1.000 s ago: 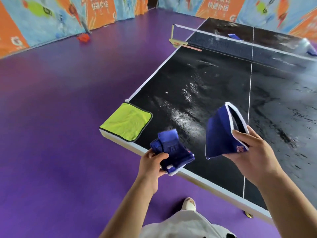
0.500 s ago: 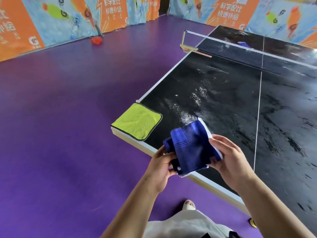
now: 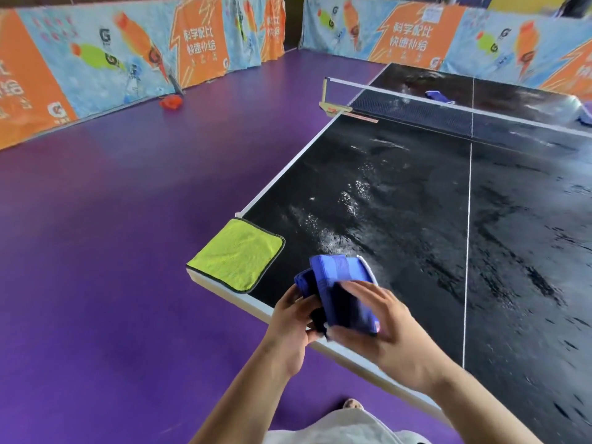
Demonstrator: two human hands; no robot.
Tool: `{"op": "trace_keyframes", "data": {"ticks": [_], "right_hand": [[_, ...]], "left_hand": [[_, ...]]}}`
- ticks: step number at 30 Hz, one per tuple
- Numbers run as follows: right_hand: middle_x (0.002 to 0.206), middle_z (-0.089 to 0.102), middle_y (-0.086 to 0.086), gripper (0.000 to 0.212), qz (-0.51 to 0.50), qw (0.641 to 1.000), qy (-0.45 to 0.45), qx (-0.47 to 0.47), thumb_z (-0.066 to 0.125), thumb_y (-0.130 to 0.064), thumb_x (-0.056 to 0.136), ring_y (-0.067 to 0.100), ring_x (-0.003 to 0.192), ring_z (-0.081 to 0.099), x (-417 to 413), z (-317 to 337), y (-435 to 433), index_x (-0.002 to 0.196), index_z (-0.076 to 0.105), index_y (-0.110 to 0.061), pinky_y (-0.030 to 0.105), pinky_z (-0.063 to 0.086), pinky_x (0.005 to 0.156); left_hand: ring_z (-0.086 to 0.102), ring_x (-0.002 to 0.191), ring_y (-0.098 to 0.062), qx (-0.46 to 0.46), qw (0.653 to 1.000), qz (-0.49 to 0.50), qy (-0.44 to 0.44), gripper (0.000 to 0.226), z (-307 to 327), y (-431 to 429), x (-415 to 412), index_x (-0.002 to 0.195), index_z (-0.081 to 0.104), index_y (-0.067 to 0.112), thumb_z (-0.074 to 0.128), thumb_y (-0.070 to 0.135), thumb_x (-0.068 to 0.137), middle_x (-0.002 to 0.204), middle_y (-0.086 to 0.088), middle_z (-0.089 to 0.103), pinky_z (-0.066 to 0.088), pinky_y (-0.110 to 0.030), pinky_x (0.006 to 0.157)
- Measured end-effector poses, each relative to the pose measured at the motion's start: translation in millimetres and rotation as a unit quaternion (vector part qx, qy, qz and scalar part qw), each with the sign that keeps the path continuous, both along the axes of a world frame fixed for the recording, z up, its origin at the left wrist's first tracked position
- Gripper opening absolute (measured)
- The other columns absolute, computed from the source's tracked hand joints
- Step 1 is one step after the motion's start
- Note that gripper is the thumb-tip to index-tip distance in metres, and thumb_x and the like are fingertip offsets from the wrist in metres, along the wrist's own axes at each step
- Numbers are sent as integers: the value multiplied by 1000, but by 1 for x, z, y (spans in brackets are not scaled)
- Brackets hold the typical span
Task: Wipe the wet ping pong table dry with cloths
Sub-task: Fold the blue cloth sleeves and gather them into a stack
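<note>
Head view, looking forward and down over the near left corner of a black ping pong table [image 3: 416, 200]. The tabletop is wet: streaks and beads of water glint across the left half, most densely just beyond the hands. A white centre line [image 3: 468, 219] runs from the near edge to the net [image 3: 448, 115], which spans the table at the top of the frame.

Both hands hold folded blue cloths [image 3: 339, 290] above the near edge of the table, clear of its surface. The left hand [image 3: 290, 328] grips the bundle from the left side, fingers curled around the lower fold and thumb pressed against it. The right hand [image 3: 384, 328] lies over the right side, its fingers close together and extended flat across the top of the cloth, the thumb tucked beneath the lower edge. A white border shows along the far edge of the upper fold.

A yellow-green cloth [image 3: 235, 254] with a dark hem lies flat on the near left corner of the table, just left of the blue cloths and apart from them. Another blue cloth [image 3: 437, 97] rests on the far half, beyond the net. The floor [image 3: 128, 251] is purple; printed orange and blue barriers [image 3: 128, 52] enclose the court, and a red object [image 3: 172, 101] lies at their foot.
</note>
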State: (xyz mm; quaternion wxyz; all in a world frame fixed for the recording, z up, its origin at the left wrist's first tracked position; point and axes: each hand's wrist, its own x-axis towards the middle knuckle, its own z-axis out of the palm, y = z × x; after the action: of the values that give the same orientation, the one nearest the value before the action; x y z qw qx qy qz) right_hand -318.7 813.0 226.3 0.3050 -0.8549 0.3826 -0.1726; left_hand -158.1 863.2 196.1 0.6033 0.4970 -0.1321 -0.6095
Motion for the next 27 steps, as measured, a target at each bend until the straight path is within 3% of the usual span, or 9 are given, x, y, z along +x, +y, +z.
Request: {"op": "trace_keyframes", "data": {"ticks": [3, 6, 8, 10, 11, 14, 18, 22, 27], "right_hand": [[143, 28, -41, 88, 18, 995, 62, -74, 59, -80, 74, -12, 139, 25, 2, -23, 3, 149, 38, -39, 31, 28, 115], [142, 51, -26, 68, -35, 996, -11, -81, 55, -73, 85, -2, 135, 45, -5, -31, -3, 141, 54, -35, 38, 42, 109], [132, 62, -22, 44, -38, 995, -39, -79, 58, -52, 92, -1, 125, 55, -7, -31, -4, 133, 62, -35, 37, 47, 104], [113, 73, -13, 23, -94, 976, -178, 77, 61, -25, 99, 2, 104, 66, -4, -23, -2, 116, 73, -33, 29, 53, 93], [102, 76, -7, 25, -147, 940, -255, 172, 60, -15, 99, 6, 93, 67, -2, -17, -1, 106, 77, -31, 26, 53, 85], [93, 76, 6, 24, -284, 850, -364, 254, 57, -13, 100, 20, 82, 66, -8, -12, -13, 95, 78, -24, 36, 48, 78], [100, 75, 16, 19, -343, 812, -363, 301, 54, -8, 99, 27, 83, 66, -10, -21, -14, 108, 71, -9, 41, 44, 80], [99, 75, 21, 28, -273, 749, -331, 504, 48, -12, 97, 31, 74, 71, 21, -28, 12, 115, 67, -3, 36, 53, 63], [126, 68, 16, 47, -149, 711, -236, 646, 40, -38, 99, 35, 115, 66, 95, -34, 33, 122, 72, -13, 50, 47, 100]], "left_hand": [[72, 82, -22, 9, 1000, 4, 9, 23, -2, -12, -8, 108, 72, 18, 58, 4, 95, 96, -13, 75, 56, -47, 87], [70, 68, -18, 12, 1000, -6, -4, 24, 2, -14, -13, 99, 72, 18, 56, 1, 95, 86, -11, 74, 57, -30, 60], [69, 70, -24, 16, 1000, -13, -7, 26, 5, -9, -13, 95, 73, 18, 58, -2, 91, 85, -14, 73, 57, -34, 58], [69, 83, -27, 18, 999, -13, -29, 28, 1, -2, -7, 97, 75, 19, 60, -4, 89, 95, -16, 74, 58, -38, 65], [69, 87, -27, 23, 999, -9, -42, 28, -2, 2, -1, 99, 75, 18, 60, -4, 88, 100, -15, 74, 58, -39, 68], [68, 86, -27, 44, 997, 10, -54, 26, -13, 20, 26, 100, 73, 15, 62, -4, 87, 102, -13, 73, 53, -44, 76], [69, 97, -30, 6, 995, -45, -89, 35, -18, 58, 69, 110, 74, 16, 69, 9, 76, 116, -12, 72, 49, -46, 81], [65, 117, -34, -55, 983, -125, -120, 48, -20, 84, 95, 128, 65, 12, 67, 5, 81, 126, -19, 68, 50, -47, 91], [68, 114, -34, -5, 991, -61, -116, 49, -40, 93, 126, 123, 69, 20, 71, 10, 76, 122, -13, 71, 50, -47, 86]]}}
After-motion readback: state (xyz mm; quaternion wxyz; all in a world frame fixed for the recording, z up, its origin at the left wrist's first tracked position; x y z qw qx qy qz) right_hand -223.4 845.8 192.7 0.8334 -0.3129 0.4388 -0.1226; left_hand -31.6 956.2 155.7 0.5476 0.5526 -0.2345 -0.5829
